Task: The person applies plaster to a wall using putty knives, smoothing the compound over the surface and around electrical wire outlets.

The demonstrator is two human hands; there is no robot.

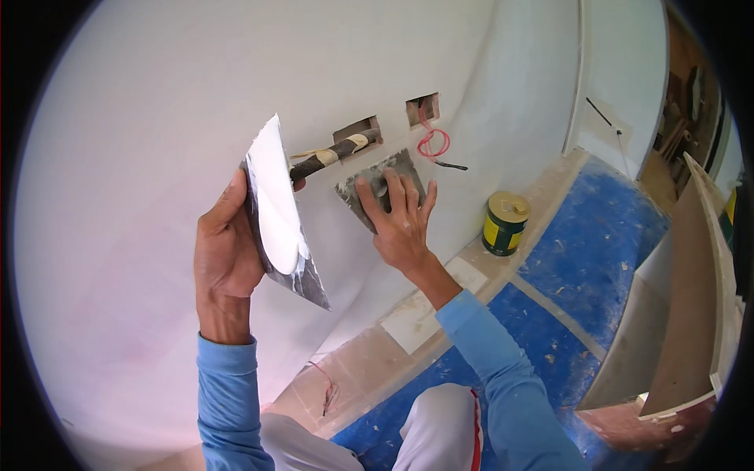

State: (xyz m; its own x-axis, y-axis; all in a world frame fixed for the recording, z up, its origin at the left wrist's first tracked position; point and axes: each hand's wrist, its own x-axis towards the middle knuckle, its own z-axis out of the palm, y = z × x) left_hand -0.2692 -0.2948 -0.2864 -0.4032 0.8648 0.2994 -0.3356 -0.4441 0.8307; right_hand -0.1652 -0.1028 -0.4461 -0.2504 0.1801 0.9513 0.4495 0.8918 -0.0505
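My left hand [226,239] grips a broad metal putty blade [306,286] heaped with white paste [273,204]. A black-and-cream striped cylinder [338,154] extends from behind this blade toward a rectangular wall cutout [353,125]; its attachment is hidden. My right hand [397,228] holds a grey, square, plaster-smeared blade [351,190] against or very near the white wall [141,141], fingers pressed on its back. Above and right of it, a loop of red wire [433,141] hangs from a smaller square cutout [422,106].
A green-and-yellow can [505,224] stands near the wall's foot on the taped floor border. Blue sheeting [573,228] covers the floor. Boards [679,290] lean at the right, near a doorway [675,110]. Thin wires [328,388] lie below my hands.
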